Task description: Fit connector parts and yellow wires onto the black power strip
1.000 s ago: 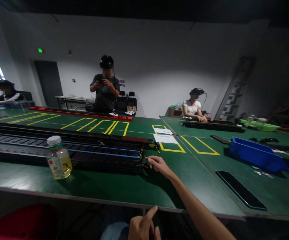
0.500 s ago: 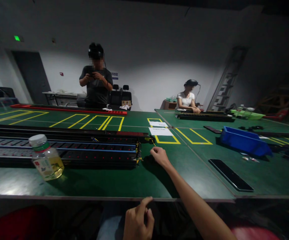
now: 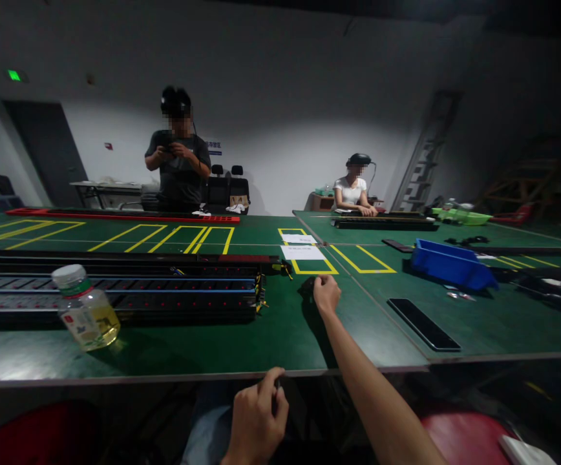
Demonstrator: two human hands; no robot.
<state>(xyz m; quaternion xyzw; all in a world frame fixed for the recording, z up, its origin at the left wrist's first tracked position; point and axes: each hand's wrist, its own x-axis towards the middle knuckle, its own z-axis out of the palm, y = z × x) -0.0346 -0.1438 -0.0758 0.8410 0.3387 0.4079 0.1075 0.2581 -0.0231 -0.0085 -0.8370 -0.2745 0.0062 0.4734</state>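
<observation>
My right hand (image 3: 327, 294) is closed just over the green table (image 3: 304, 342), to the right of a long black rail assembly (image 3: 188, 300). Whatever its fingers hold, if anything, is hidden. Yellow-tipped wires stick out of the assembly's near end. Low at the table's front edge, my left hand (image 3: 260, 413) has its fingers curled in, with a small dark spot between thumb and forefinger that I cannot make out. Two white paper sheets (image 3: 304, 252) lie beyond my right hand, on a yellow taped rectangle.
A bottle of yellow liquid (image 3: 86, 310) stands in front of the assembly. On the right lie a black phone (image 3: 423, 324) and a blue bin (image 3: 450, 263). A red rail (image 3: 130, 215) runs along the far edge. Two people (image 3: 178, 165) are across the table.
My right hand has moved right, away from the wired end of the assembly. My left hand stays low by the table edge. The view has turned slightly right.
</observation>
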